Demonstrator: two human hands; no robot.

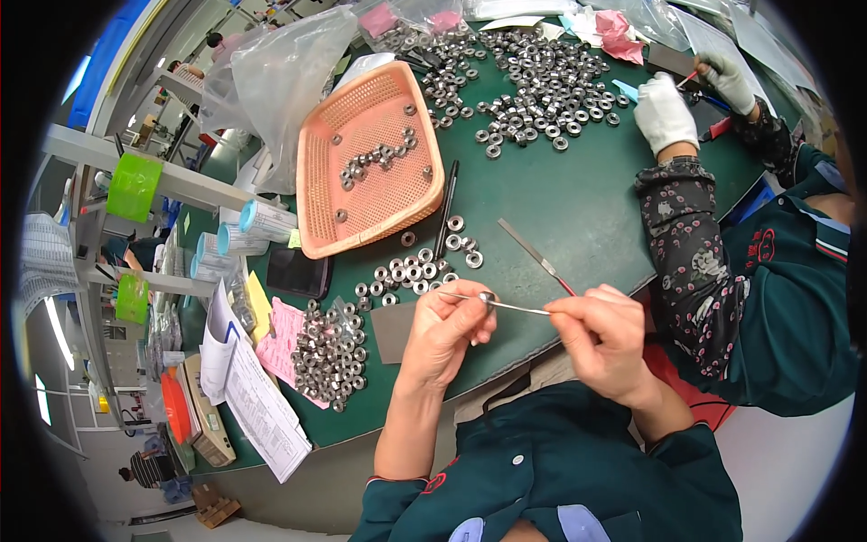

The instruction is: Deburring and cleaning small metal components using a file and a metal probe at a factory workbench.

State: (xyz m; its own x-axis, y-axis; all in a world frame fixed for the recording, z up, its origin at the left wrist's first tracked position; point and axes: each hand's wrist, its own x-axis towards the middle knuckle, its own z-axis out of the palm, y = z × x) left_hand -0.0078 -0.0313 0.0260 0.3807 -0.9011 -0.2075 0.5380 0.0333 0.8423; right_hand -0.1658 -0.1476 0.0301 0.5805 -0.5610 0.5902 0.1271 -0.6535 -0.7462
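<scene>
Above the table's near edge, my left hand point(442, 330) pinches a small metal ring point(489, 297) between thumb and fingers. My right hand point(601, 339) grips one end of a thin metal rod point(524, 309), perhaps a needle file. The rod reaches to the ring, and a thin tip shows beyond my left fingers; my fingertips partly cover where it meets the ring. Just beyond my hands, a flat file with a red handle point(537, 257) lies on the green table point(560, 194). Several loose metal rings point(415, 271) lie left of it, near a grey flat plate point(392, 331).
An orange plastic basket point(316, 194) holds several rings. A large ring pile point(542, 81) lies at the back, another pile point(330, 352) on pink paper at left. Nearby are a black phone point(298, 273), a black pen point(446, 212) and papers point(262, 415). A co-worker's gloved hands point(666, 113) work at right.
</scene>
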